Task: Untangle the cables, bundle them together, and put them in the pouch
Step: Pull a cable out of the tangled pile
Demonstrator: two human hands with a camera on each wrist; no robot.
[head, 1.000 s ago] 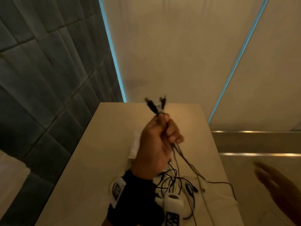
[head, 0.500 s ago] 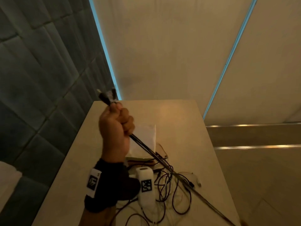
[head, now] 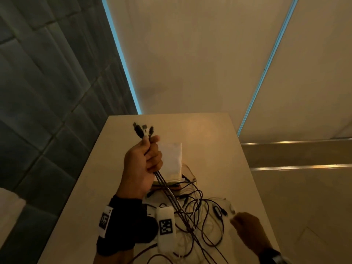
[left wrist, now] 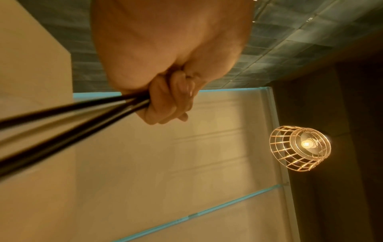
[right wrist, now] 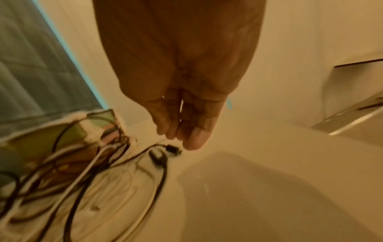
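Note:
My left hand (head: 142, 164) is raised above the table and grips several cables just below their plug ends (head: 143, 130), which stick up from the fist. In the left wrist view the fingers (left wrist: 167, 104) curl round the dark cables (left wrist: 72, 113). The cables run down to a loose tangle (head: 198, 214) of black and white cables on the table (head: 215, 149). My right hand (head: 245, 223) hovers at the tangle's right edge. Its fingers (right wrist: 186, 129) are relaxed and hold nothing, just above a black plug (right wrist: 173, 149). A coloured pouch (right wrist: 97, 117) lies behind the tangle under a white flat piece (head: 171, 159).
The narrow beige table has its right edge (head: 253, 187) close to my right hand, with steps beyond it. A grey tiled wall (head: 47, 92) stands on the left. A wire-cage lamp (left wrist: 300, 147) hangs overhead.
My left hand has swung back from the left towards the table's middle, and the cables that were pulled taut now hang slack. My right hand has come back into view beside the tangle.

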